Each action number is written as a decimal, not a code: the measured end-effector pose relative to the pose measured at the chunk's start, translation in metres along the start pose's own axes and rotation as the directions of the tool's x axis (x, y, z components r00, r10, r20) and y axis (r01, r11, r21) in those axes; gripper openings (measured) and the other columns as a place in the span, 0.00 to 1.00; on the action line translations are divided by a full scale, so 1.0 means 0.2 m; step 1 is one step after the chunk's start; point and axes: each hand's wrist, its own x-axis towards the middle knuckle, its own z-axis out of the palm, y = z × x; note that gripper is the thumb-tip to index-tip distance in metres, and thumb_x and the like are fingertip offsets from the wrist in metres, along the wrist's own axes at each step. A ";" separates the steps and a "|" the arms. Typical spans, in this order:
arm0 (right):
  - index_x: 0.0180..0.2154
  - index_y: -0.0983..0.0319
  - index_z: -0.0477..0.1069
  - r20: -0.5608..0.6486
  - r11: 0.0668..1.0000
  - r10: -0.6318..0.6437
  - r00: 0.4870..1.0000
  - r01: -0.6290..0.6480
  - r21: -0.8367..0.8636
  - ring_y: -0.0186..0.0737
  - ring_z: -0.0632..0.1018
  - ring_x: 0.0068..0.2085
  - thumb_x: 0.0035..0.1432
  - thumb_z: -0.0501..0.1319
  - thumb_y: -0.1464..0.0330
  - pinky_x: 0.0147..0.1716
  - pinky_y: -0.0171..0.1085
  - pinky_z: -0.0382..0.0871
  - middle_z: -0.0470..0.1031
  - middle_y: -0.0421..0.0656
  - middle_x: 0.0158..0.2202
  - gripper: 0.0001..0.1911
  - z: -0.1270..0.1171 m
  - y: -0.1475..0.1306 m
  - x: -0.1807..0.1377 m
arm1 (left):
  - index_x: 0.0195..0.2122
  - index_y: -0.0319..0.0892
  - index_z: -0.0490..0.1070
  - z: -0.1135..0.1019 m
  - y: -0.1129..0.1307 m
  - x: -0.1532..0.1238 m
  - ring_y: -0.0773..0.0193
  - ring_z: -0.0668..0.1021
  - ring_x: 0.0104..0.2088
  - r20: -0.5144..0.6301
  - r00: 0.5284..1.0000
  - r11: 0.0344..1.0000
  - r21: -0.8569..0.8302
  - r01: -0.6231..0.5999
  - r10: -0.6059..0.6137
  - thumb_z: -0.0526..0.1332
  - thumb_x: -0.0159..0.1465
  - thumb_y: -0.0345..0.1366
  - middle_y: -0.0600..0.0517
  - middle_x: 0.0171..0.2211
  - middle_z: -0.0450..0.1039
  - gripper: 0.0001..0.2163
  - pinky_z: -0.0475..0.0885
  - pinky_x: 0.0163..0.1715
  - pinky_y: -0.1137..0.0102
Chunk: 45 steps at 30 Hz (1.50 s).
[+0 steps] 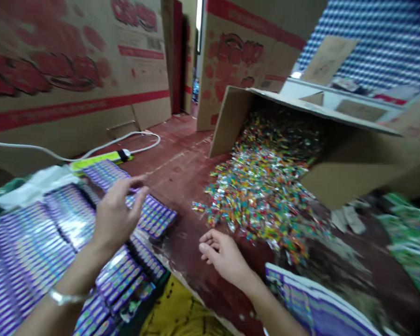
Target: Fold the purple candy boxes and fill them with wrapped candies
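Note:
My left hand (pixel 117 210) hovers over rows of small purple boxes (pixel 24 247), its thumb and forefinger apart and nothing visible between them. Just beyond its fingertips lies a further row of purple boxes (pixel 157 214) on the dark red table. My right hand (pixel 222 256) is above the table's near part, fingers curled in towards the thumb; whether something small is inside is hidden. In front of it spreads a heap of small, shiny, multicoloured wrapped pieces (pixel 262 186), spilling from a cardboard box (pixel 353 168) lying on its side.
Large cardboard cartons (pixel 73 60) stand along the back. A white cable (pixel 147 134) runs to a yellow-green power strip (pixel 98 161). Purple printed sheets or bags (pixel 311 303) lie at the near right, green packets (pixel 413 242) at the far right. White gloves (pixel 348 219) lie beside the box.

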 end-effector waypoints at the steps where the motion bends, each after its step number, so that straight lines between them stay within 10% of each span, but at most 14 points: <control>1: 0.35 0.61 0.72 -0.064 0.999 -0.012 0.998 0.009 -0.046 0.36 0.77 0.30 0.56 0.64 0.57 0.28 0.32 0.70 0.73 0.38 0.28 0.13 -0.11 0.00 -0.08 | 0.43 0.51 0.70 0.05 0.11 -0.11 0.55 0.78 0.40 0.083 0.994 0.995 -0.080 -0.062 0.069 0.55 0.65 0.48 0.52 0.39 0.75 0.10 0.73 0.46 0.62; 3: 0.34 0.61 0.73 -0.211 0.978 -0.061 0.976 0.017 -0.207 0.38 0.76 0.31 0.60 0.61 0.57 0.30 0.33 0.70 0.74 0.39 0.29 0.13 -0.33 -0.01 -0.25 | 0.42 0.51 0.69 0.16 0.34 -0.35 0.56 0.78 0.39 0.312 0.910 0.932 -0.319 -0.171 0.274 0.57 0.66 0.44 0.50 0.37 0.75 0.07 0.74 0.40 0.64; 8: 0.32 0.60 0.76 -0.388 0.753 -0.206 0.898 -0.108 -0.649 0.47 0.77 0.37 0.64 0.56 0.56 0.40 0.40 0.69 0.76 0.44 0.33 0.17 -0.73 0.06 -0.56 | 0.46 0.49 0.67 0.41 0.78 -0.80 0.50 0.76 0.45 0.681 0.524 0.846 -0.507 -0.169 0.512 0.63 0.60 0.52 0.46 0.44 0.74 0.18 0.75 0.40 0.59; 16: 0.46 0.59 0.77 -0.309 0.514 -0.303 0.902 -0.118 -0.849 0.52 0.73 0.50 0.67 0.53 0.64 0.51 0.47 0.68 0.74 0.50 0.46 0.16 -0.81 0.17 -0.63 | 0.60 0.40 0.58 0.69 0.97 -0.95 0.36 0.74 0.49 0.773 0.295 0.823 -0.483 -0.300 0.561 0.68 0.51 0.53 0.31 0.51 0.69 0.39 0.75 0.43 0.48; 21: 0.65 0.57 0.57 -0.401 0.407 -0.468 0.787 -0.210 -0.889 0.56 0.61 0.64 0.67 0.52 0.62 0.60 0.54 0.57 0.62 0.48 0.63 0.26 -0.94 0.30 -0.81 | 0.65 0.39 0.50 0.75 0.90 -0.91 0.39 0.69 0.58 0.565 0.341 0.660 -0.621 -0.424 0.751 0.62 0.59 0.53 0.32 0.61 0.63 0.39 0.68 0.55 0.50; 29: 0.70 0.64 0.36 -0.362 0.084 -0.435 0.824 -0.363 -0.928 0.71 0.58 0.65 0.58 0.58 0.52 0.55 0.64 0.57 0.45 0.58 0.70 0.49 -0.81 0.63 -0.94 | 0.63 0.39 0.59 0.80 0.90 -0.90 0.48 0.60 0.65 0.419 0.273 0.478 -0.531 -0.700 0.866 0.60 0.66 0.41 0.40 0.65 0.59 0.26 0.60 0.61 0.57; 36: 0.70 0.62 0.43 -0.313 0.099 -0.438 0.843 -0.301 -0.948 0.68 0.61 0.63 0.58 0.57 0.51 0.57 0.62 0.53 0.56 0.59 0.66 0.46 -0.67 0.58 -0.78 | 0.59 0.43 0.65 0.81 0.88 -0.81 0.48 0.65 0.63 0.411 0.189 0.414 -0.573 -0.708 0.892 0.61 0.66 0.38 0.39 0.63 0.63 0.21 0.65 0.58 0.56; 41: 0.69 0.63 0.46 -0.355 0.259 -0.421 0.835 -0.265 -0.929 0.69 0.57 0.65 0.58 0.59 0.53 0.58 0.64 0.50 0.51 0.60 0.68 0.44 -0.61 0.52 -0.73 | 0.64 0.36 0.58 0.74 0.88 -0.71 0.44 0.60 0.65 0.506 0.059 0.443 -0.686 -0.577 0.860 0.54 0.66 0.55 0.34 0.64 0.61 0.32 0.60 0.61 0.50; 45: 0.66 0.62 0.54 -0.381 0.387 -0.393 0.837 -0.226 -0.894 0.65 0.58 0.65 0.62 0.58 0.60 0.59 0.62 0.54 0.55 0.55 0.67 0.34 -0.62 0.44 -0.70 | 0.65 0.34 0.54 0.67 0.87 -0.71 0.42 0.59 0.66 0.545 0.104 0.516 -0.691 -0.507 0.832 0.55 0.64 0.57 0.30 0.64 0.58 0.37 0.58 0.61 0.47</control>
